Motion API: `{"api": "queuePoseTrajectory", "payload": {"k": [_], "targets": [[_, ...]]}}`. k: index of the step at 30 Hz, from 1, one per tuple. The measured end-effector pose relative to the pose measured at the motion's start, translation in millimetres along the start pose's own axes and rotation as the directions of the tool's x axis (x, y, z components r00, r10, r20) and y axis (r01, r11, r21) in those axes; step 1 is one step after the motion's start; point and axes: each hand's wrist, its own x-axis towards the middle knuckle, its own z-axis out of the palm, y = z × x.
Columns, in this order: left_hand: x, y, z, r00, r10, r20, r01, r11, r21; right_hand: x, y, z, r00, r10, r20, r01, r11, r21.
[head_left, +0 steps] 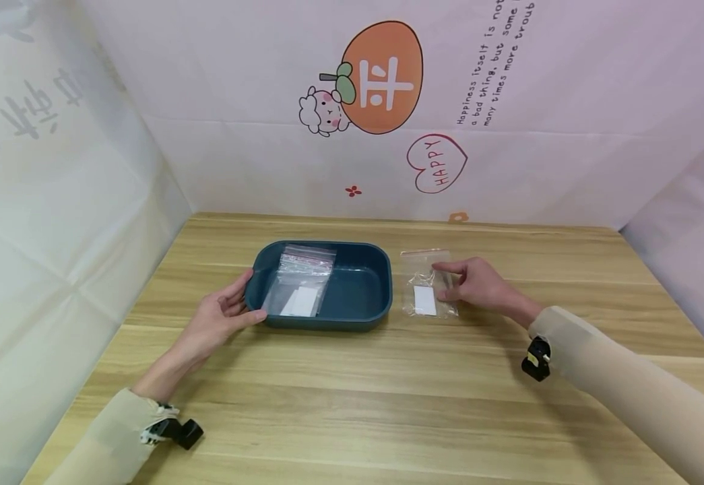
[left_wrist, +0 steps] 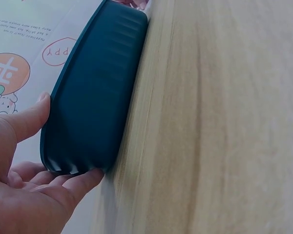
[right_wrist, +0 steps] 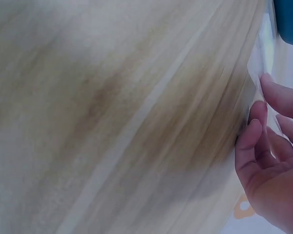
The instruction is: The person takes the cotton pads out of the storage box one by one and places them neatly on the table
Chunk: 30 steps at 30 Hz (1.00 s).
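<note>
A dark teal plastic tray point(head_left: 354, 322) rests on the table with several clear zip-lock bags point(head_left: 306, 269) in its left half, white cards showing inside them. My left hand point(head_left: 215, 320) holds the tray's left end, thumb at the near corner and fingers along the end wall; the left wrist view shows the thumb point(left_wrist: 31, 117) against the rim. To the right of the tray, a single zip-lock bag point(head_left: 412, 273) with a white card point(head_left: 424, 300) lies on the table. My right hand point(head_left: 479, 284) pinches this bag's right edge between thumb and fingers.
The wooden table point(head_left: 352, 404) meets a white printed cloth point(head_left: 254, 155) at its back edge, and more cloth hangs at both sides. A small black camera is strapped to each sleeved wrist.
</note>
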Motion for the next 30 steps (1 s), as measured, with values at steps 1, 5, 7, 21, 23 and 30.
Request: {"api": "queuePoseTrajectory", "payload": {"k": [1, 5, 7, 21, 23, 30], "targets": [[0.1, 0.2, 0.1, 1.0, 0.0, 0.0, 0.0, 1.0, 0.0, 0.5, 0.3, 0.1, 1.0, -0.006, -0.005, 0.006, 1.0, -0.01], [0.1, 0.8, 0.6, 1.0, 0.004, 0.002, -0.004, 1.0, -0.003, 2.0, 1.0, 0.3, 0.999, -0.04, -0.011, 0.039, 0.998, -0.047], [0.0, 0.8, 0.7, 1.0, 0.006, 0.002, -0.006, 1.0, -0.002, 2.3, 1.3, 0.1, 0.999, -0.051, -0.009, 0.05, 0.997, -0.063], [-0.2, -0.6, 0.7, 1.0, 0.01, 0.001, -0.01, 1.0, -0.005, -5.9, -1.9, -0.8, 0.994, -0.094, -0.06, 0.085, 0.986, -0.141], [0.1, -0.4, 0.6, 1.0, 0.011, 0.002, -0.011, 1.0, -0.004, -8.1, -2.4, -1.9, 0.992, -0.106, -0.075, 0.095, 0.986, -0.14], [0.8, -0.5, 1.0, 1.0, 0.014, -0.004, -0.014, 1.0, -0.006, -13.2, -3.3, 0.6, 0.995, -0.09, -0.037, 0.087, 0.994, -0.071]]}}
